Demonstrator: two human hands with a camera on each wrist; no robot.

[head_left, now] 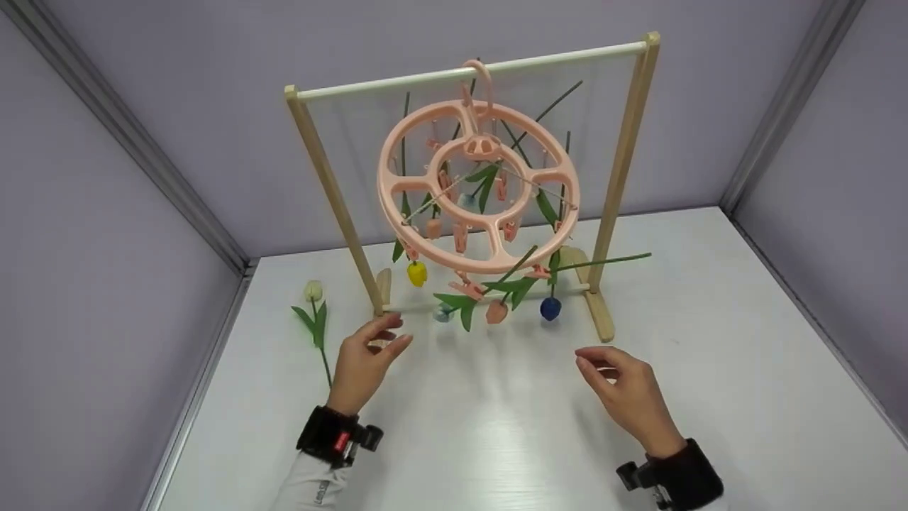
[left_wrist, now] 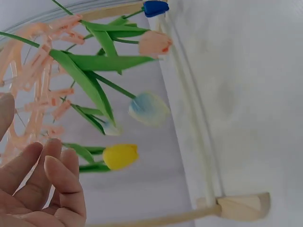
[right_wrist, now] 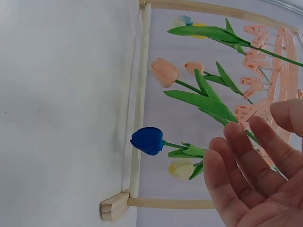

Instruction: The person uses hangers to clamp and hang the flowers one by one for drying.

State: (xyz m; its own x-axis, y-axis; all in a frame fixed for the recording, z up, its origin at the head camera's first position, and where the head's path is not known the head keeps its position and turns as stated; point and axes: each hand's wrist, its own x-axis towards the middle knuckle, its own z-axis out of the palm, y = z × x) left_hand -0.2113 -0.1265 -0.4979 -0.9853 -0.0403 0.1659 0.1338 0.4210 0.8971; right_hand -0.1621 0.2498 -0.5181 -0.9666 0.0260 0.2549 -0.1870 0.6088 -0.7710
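A pink round clip hanger (head_left: 397, 149) hangs by its hook from a rack's white rod (head_left: 383, 84). Artificial tulips dangle heads down from its clips (head_left: 461, 238): a yellow tulip (head_left: 417, 274), a blue tulip (head_left: 550, 309), a peach tulip (head_left: 496, 311), a pale blue tulip (head_left: 443, 312) and others. Low in front of the rack's left post is my left hand (head_left: 362, 365), fingers loosely bent, holding nothing. My right hand (head_left: 631, 397) hovers in front of the right foot, fingers relaxed with nothing in them. Beside my left hand, a white tulip (head_left: 313, 289) lies on the table.
Wooden posts (head_left: 333, 191) carry the rack, with a wooden foot (head_left: 600, 316) at the right and a low crossbar (left_wrist: 196, 123) between the sides. The white table (head_left: 745, 341) meets grey walls (head_left: 801, 99) behind and at both sides.
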